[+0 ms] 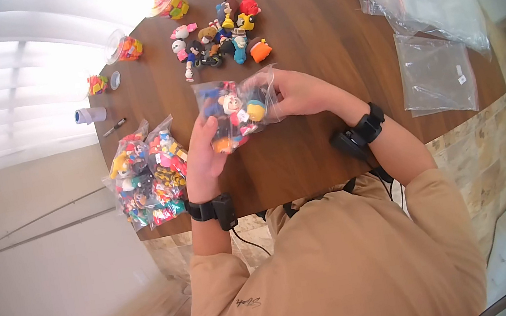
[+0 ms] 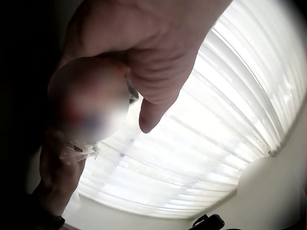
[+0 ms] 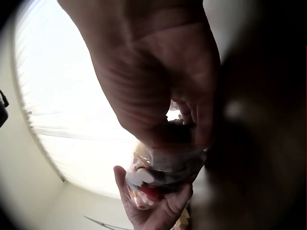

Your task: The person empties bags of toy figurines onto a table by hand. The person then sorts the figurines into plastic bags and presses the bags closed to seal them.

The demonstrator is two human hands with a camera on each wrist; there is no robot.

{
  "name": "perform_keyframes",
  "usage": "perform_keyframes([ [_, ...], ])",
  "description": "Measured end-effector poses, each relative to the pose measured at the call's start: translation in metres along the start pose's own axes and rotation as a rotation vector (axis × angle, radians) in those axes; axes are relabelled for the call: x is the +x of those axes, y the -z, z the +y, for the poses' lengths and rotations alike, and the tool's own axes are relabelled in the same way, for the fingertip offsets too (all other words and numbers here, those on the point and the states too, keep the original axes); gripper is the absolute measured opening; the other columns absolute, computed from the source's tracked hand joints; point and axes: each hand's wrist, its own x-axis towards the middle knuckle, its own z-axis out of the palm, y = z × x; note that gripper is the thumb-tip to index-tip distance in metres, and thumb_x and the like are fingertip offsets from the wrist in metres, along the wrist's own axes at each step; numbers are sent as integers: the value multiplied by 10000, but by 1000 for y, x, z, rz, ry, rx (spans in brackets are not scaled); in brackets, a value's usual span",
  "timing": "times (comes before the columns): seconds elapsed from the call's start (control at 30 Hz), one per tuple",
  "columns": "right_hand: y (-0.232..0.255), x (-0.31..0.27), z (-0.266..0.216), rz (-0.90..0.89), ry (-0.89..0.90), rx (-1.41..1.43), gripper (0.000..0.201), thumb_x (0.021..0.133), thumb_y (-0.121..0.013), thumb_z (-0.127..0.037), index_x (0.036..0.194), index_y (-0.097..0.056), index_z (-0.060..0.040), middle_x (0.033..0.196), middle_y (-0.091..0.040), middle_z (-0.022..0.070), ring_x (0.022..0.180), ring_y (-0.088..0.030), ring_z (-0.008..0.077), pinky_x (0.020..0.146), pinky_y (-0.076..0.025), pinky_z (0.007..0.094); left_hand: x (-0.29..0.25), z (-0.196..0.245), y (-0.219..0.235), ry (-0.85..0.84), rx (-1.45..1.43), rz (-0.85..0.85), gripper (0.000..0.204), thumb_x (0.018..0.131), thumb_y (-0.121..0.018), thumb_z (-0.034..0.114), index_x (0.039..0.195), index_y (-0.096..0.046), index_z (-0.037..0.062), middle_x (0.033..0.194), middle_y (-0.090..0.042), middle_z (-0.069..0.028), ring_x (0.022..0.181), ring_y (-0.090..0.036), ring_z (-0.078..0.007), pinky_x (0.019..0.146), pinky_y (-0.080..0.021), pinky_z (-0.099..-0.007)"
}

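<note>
A clear plastic bag full of small colourful figures point(image 1: 233, 109) is held above the table's near part. My left hand point(image 1: 202, 153) grips its left side, thumb over the front; in the right wrist view that left hand point(image 3: 160, 211) cups the bag point(image 3: 160, 177) from below. At the bag's upper right edge, my right hand point(image 1: 302, 91) has its fingers at the opening, partly hidden by plastic. In the left wrist view the left hand point(image 2: 144, 62) is around the bag, whose contents are blurred.
Loose figures point(image 1: 219, 36) lie beyond the bag on the wooden table point(image 1: 310, 21). Filled bags point(image 1: 149, 175) lie at the left, near a pen point(image 1: 114, 127) and a white bottle point(image 1: 90, 115). Several cups of colourful pieces point(image 1: 129, 48) stand behind. Empty plastic bags point(image 1: 436, 70) lie right.
</note>
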Motion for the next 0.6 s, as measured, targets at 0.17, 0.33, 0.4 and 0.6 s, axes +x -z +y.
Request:
perform_keyframes([
  [0.17,3,-2,-19,-7,-72,-22,610,743,-746,-110,1323,-560,-67,976,-678,64,872,-660,161,748,-526,319,9,14,-7,16,85,95,428,1010,-550,193,1374,-461,-13,1236,-634,-117,1090,-658,-206,897,-572,-376],
  [0.33,9,1,-6,15,-49,304,635,778,-762,-110,1364,-528,-38,988,-671,38,839,-644,159,785,-523,302,15,42,-9,-37,-96,171,329,1011,-533,126,1307,-525,-17,1177,-671,-120,1022,-687,-208,874,-582,-370],
  [0.4,14,-3,-25,73,-223,192,539,763,-745,-174,1268,-595,-62,853,-683,92,770,-663,215,710,-520,351,18,56,-17,-86,-71,225,298,1009,-531,111,1278,-543,-17,1146,-679,-114,981,-694,-196,846,-586,-341],
  [0.6,26,-5,-17,454,-55,-474,482,833,-711,-335,1208,-586,-60,901,-692,213,840,-662,390,744,-521,439,53,97,-11,-304,604,161,238,1004,-549,103,1212,-586,-9,1050,-678,-63,864,-654,-99,754,-544,-259],
])
